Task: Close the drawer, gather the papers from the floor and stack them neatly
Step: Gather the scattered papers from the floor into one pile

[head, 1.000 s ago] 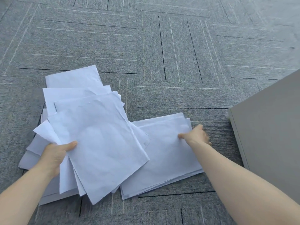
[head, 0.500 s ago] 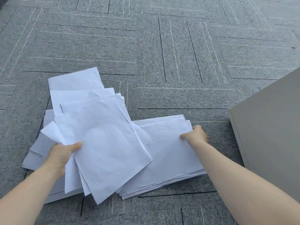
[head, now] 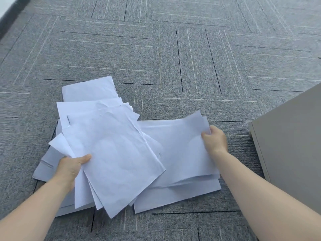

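Note:
My left hand [head: 71, 168] grips a fanned bunch of white papers [head: 114, 153] by its left edge, held just above the carpet. More sheets [head: 86, 92] lie flat under and behind that bunch. To the right, my right hand [head: 214, 140] pinches the far right corner of a second pile of papers [head: 180, 148]; its top sheets are lifted and curl up off the lower sheets [head: 173, 197], which stay flat on the floor. The two groups overlap in the middle. The grey cabinet [head: 291, 141] stands at the right edge; no drawer front shows.
Grey carpet tiles [head: 173, 58] cover the floor all around the papers. A dark skirting and a white wall [head: 7, 13] cross the top left corner. The cabinet's corner sits a short way to the right of my right hand.
My right hand has closed on the right pile's corner and raised its top sheets off the floor. The left hand's bunch has stayed nearly where it was.

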Demonstrator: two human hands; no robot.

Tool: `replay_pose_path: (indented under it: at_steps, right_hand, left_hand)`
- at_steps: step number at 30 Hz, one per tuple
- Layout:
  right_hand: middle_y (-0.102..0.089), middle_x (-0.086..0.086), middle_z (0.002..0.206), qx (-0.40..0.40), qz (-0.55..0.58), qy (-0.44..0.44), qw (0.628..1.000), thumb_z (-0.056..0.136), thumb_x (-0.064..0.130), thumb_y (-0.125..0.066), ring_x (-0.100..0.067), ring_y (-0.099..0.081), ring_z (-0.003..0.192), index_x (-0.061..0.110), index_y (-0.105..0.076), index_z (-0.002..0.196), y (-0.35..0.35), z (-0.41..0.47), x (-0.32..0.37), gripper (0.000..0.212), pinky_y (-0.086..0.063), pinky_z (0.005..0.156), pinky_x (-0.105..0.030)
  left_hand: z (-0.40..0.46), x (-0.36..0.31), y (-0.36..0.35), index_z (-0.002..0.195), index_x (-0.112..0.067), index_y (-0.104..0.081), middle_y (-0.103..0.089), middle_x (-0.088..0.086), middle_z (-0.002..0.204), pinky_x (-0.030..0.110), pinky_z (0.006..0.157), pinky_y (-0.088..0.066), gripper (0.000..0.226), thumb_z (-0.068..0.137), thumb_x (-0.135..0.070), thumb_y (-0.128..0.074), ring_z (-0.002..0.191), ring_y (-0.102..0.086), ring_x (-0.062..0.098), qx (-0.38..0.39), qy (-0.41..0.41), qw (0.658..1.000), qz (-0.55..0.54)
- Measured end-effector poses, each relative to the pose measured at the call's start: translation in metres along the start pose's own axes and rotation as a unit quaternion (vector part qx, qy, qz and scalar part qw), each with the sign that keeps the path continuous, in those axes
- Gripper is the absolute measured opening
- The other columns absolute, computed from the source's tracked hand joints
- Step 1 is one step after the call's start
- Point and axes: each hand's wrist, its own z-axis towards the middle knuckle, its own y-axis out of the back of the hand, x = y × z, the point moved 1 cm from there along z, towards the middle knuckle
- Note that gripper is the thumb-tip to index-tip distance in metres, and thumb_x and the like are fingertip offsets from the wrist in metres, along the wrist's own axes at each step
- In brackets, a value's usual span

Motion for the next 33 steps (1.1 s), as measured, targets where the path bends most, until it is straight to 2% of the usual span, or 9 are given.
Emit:
replay_pose_path:
  at_steps: [5, 10, 16, 19, 22, 24, 27, 30, 33]
  right_hand:
    - [-0.047, 0.004, 0.058, -0.107, 0.139, 0.041, 0.984, 0.089, 0.021, -0.052, -0.019, -0.041, 0.057, 0.016, -0.042, 0.064, 0.008, 0.008, 0.037, 0.027, -0.032, 0.056, -0.034]
    - [-0.054, 0.006, 0.063, -0.182, 0.3, 0.027, 0.936, 0.09, 0.023, -0.054, -0.016, -0.045, 0.058, 0.019, -0.046, 0.067, 0.017, 0.013, 0.061, 0.025, -0.039, 0.06, -0.031]
    - [-0.061, 0.007, 0.07, -0.206, 0.459, -0.015, 0.864, 0.091, 0.007, -0.055, -0.007, -0.053, 0.058, 0.02, -0.055, 0.072, 0.02, 0.013, 0.076, 0.022, -0.048, 0.061, -0.026]
    - [-0.053, 0.005, 0.068, -0.157, 0.481, -0.054, 0.861, 0.092, 0.006, -0.055, -0.008, -0.046, 0.055, 0.018, -0.052, 0.074, -0.002, -0.001, 0.081, 0.022, -0.042, 0.055, -0.023]
    - [-0.048, 0.001, 0.069, -0.087, 0.466, -0.09, 0.876, 0.092, 0.01, -0.056, -0.015, -0.042, 0.062, 0.011, -0.051, 0.077, -0.037, -0.023, 0.076, 0.016, -0.038, 0.058, -0.028]
    - [-0.047, -0.004, 0.074, -0.049, 0.456, -0.114, 0.881, 0.091, 0.013, -0.058, -0.019, -0.041, 0.069, 0.011, -0.048, 0.076, -0.057, -0.038, 0.072, 0.018, -0.037, 0.061, -0.031]
    - [-0.052, -0.007, 0.081, 0.016, 0.442, -0.147, 0.885, 0.091, 0.014, -0.057, -0.019, -0.046, 0.073, 0.016, -0.051, 0.075, -0.08, -0.063, 0.067, 0.017, -0.039, 0.065, -0.034]
    - [-0.06, -0.008, 0.085, 0.103, 0.422, -0.173, 0.884, 0.09, 0.006, -0.055, -0.021, -0.053, 0.075, 0.017, -0.058, 0.081, -0.096, -0.09, 0.06, 0.015, -0.045, 0.065, -0.037]
    - [-0.069, -0.008, 0.09, 0.19, 0.395, -0.189, 0.879, 0.086, -0.006, -0.053, -0.026, -0.062, 0.076, 0.015, -0.063, 0.093, -0.101, -0.112, 0.052, 0.024, -0.057, 0.061, -0.035]
  left_hand:
    - [0.006, 0.004, 0.003, 0.123, 0.004, -0.057, -0.064, 0.019, 0.12, 0.05, 0.092, -0.049, 0.047, 0.079, -0.002, -0.072, 0.099, -0.064, 0.034, -0.018, 0.012, 1.0, 0.02]
    - [0.007, 0.005, 0.0, 0.122, 0.004, -0.058, -0.065, 0.018, 0.116, 0.053, 0.092, -0.049, 0.044, 0.081, -0.001, -0.071, 0.1, -0.064, 0.036, -0.019, 0.02, 0.999, 0.024]
    - [0.006, 0.009, -0.005, 0.123, 0.004, -0.058, -0.065, 0.018, 0.114, 0.05, 0.088, -0.05, 0.041, 0.083, 0.001, -0.067, 0.097, -0.064, 0.035, -0.006, 0.041, 0.999, 0.019]
    - [0.008, 0.011, -0.01, 0.121, 0.0, -0.059, -0.067, 0.018, 0.115, 0.049, 0.085, -0.051, 0.038, 0.084, -0.002, -0.067, 0.096, -0.066, 0.036, 0.012, 0.056, 0.998, 0.007]
    - [0.001, 0.009, -0.018, 0.112, -0.004, -0.062, -0.068, 0.015, 0.105, 0.049, 0.086, -0.049, 0.024, 0.088, -0.004, -0.063, 0.087, -0.066, 0.031, 0.03, 0.061, 0.998, -0.001]
    - [-0.001, 0.008, -0.022, 0.111, -0.003, -0.063, -0.068, 0.016, 0.107, 0.051, 0.09, -0.049, 0.022, 0.09, -0.008, -0.062, 0.088, -0.066, 0.032, 0.036, 0.058, 0.998, 0.0]
    - [-0.002, 0.004, -0.024, 0.119, -0.008, -0.062, -0.067, 0.013, 0.118, 0.056, 0.097, -0.047, 0.033, 0.092, -0.028, -0.062, 0.104, -0.064, 0.034, 0.037, 0.049, 0.998, 0.002]
    - [-0.007, 0.001, -0.028, 0.12, -0.014, -0.062, -0.067, 0.009, 0.114, 0.054, 0.097, -0.047, 0.053, 0.086, -0.054, -0.059, 0.106, -0.063, 0.032, 0.041, 0.052, 0.998, 0.002]
    - [-0.008, 0.001, -0.031, 0.107, -0.015, -0.067, -0.071, 0.01, 0.105, 0.052, 0.094, -0.049, 0.043, 0.086, -0.052, -0.061, 0.098, -0.067, 0.03, 0.062, 0.063, 0.995, -0.038]
